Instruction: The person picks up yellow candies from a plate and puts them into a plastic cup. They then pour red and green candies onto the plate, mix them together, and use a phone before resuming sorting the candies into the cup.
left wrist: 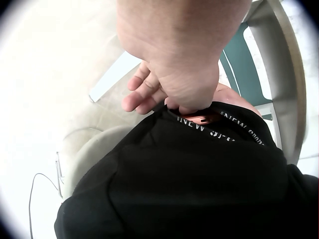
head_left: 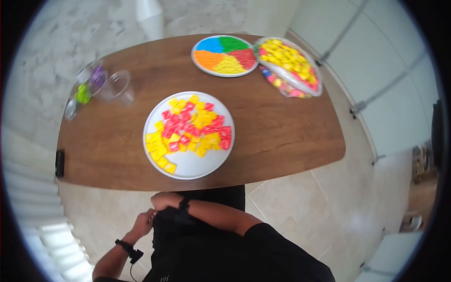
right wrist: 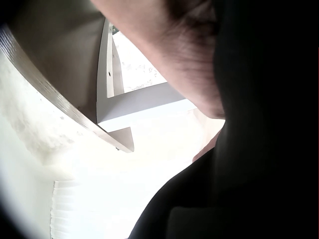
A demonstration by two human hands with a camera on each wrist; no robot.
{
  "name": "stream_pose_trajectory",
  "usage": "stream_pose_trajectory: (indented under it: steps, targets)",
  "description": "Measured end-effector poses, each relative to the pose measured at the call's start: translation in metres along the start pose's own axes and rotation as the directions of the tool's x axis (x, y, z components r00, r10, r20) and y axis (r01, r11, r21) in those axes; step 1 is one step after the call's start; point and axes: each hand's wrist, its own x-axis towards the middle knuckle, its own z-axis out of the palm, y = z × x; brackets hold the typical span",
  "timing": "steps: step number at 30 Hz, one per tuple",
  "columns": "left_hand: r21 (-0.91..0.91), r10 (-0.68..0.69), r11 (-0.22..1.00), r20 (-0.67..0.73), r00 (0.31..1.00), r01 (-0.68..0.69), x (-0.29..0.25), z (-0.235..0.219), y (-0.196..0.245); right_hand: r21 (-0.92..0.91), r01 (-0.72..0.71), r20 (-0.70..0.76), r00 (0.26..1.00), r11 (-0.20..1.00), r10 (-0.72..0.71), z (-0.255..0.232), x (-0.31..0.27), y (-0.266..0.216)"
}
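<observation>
Both hands are low at the person's left side, below the table edge. In the left wrist view the left hand (left wrist: 179, 74) pinches the edge of a black pocket (left wrist: 199, 127) with white "NEW SPORT" lettering, its other fingers bent loosely beside it. Inside the pocket opening shows an orange-brown thing (left wrist: 202, 119) with a dark mark. The right arm reaches across the body, and the right hand (head_left: 165, 200) bends down at the same pocket. Black cloth hides the right fingers in the right wrist view; I cannot tell what they hold.
On the brown table (head_left: 282, 136) stands a round white tray (head_left: 195, 167) of yellow and red packets. Behind it are a plate of coloured pieces (head_left: 225, 56) and a bag of candies (head_left: 289, 66). Clear cups (head_left: 117, 84) stand left; a black object (head_left: 59, 163) lies at the left edge.
</observation>
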Motion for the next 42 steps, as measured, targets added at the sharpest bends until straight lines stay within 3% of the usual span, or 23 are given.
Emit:
stream_pose_trajectory:
  steps: [2, 6, 9, 13, 19, 21, 22, 24, 27, 31, 33, 35, 39, 42]
  targets:
    - [-0.146, -0.019, 0.989, -0.070, 0.997, 0.009, -0.001, -0.002, 0.019, 0.016, 0.002, 0.010, 1.000, 1.000, -0.002, 0.007, 0.010, 0.011]
    - [-0.300, -0.054, 0.953, -0.067, 0.996, 0.032, 0.002, 0.020, -0.007, 0.021, -0.015, 0.022, 1.000, 1.000, 0.014, -0.014, -0.015, -0.003]
    - [-0.258, -0.114, 0.960, -0.009, 0.993, 0.108, 0.004, 0.020, -0.009, 0.007, -0.024, -0.014, 1.000, 1.000, 0.024, -0.017, -0.021, -0.007]
    - [-0.316, -0.071, 0.947, -0.018, 0.997, 0.062, 0.006, 0.020, -0.012, 0.002, -0.062, -0.051, 0.997, 0.998, 0.062, -0.012, -0.017, -0.002]
    - [-0.019, -0.013, 1.000, 0.025, 1.000, 0.013, 0.009, -0.023, 0.023, 0.000, 0.003, -0.003, 1.000, 1.000, -0.003, -0.001, 0.006, 0.010]
    - [0.229, 0.267, 0.936, 0.035, 0.963, -0.268, 0.011, -0.029, 0.022, 0.003, 0.028, -0.077, 0.997, 1.000, -0.027, 0.005, 0.008, 0.014]
    - [0.230, 0.263, 0.937, 0.035, 0.964, -0.264, 0.011, -0.032, 0.022, 0.004, 0.031, -0.075, 0.997, 1.000, -0.031, 0.008, 0.011, 0.015]
    - [0.354, 0.394, 0.838, 0.134, 0.909, -0.415, 0.007, -0.041, 0.024, 0.001, 0.032, -0.102, 0.994, 0.999, -0.032, 0.009, 0.011, 0.016]
    - [0.389, 0.398, 0.808, 0.193, 0.897, -0.442, -0.003, -0.054, 0.025, 0.012, 0.021, -0.083, 0.996, 1.000, -0.020, 0.008, 0.014, 0.016]
    - [0.346, 0.389, 0.832, 0.195, 0.900, -0.434, -0.030, -0.055, 0.028, 0.048, 0.119, -0.072, 0.991, 0.992, -0.116, 0.010, 0.023, 0.022]
    - [0.352, 0.365, 0.839, 0.199, 0.909, -0.414, -0.042, -0.053, 0.031, 0.053, 0.122, -0.125, 0.985, 0.991, -0.115, 0.012, 0.022, 0.022]
    - [0.370, 0.307, 0.863, 0.155, 0.939, -0.343, -0.053, -0.054, 0.029, 0.015, 0.132, -0.147, 0.981, 0.991, -0.129, 0.013, 0.023, 0.027]
    - [0.179, 0.326, 0.930, 0.006, 0.945, -0.321, -0.046, -0.040, 0.012, -0.118, 0.132, -0.164, 0.975, 0.984, -0.150, 0.025, 0.035, 0.026]
    - [0.260, 0.341, 0.903, 0.052, 0.939, -0.343, -0.048, -0.032, 0.008, -0.150, 0.063, -0.144, 0.986, 0.987, -0.085, 0.021, 0.035, 0.018]
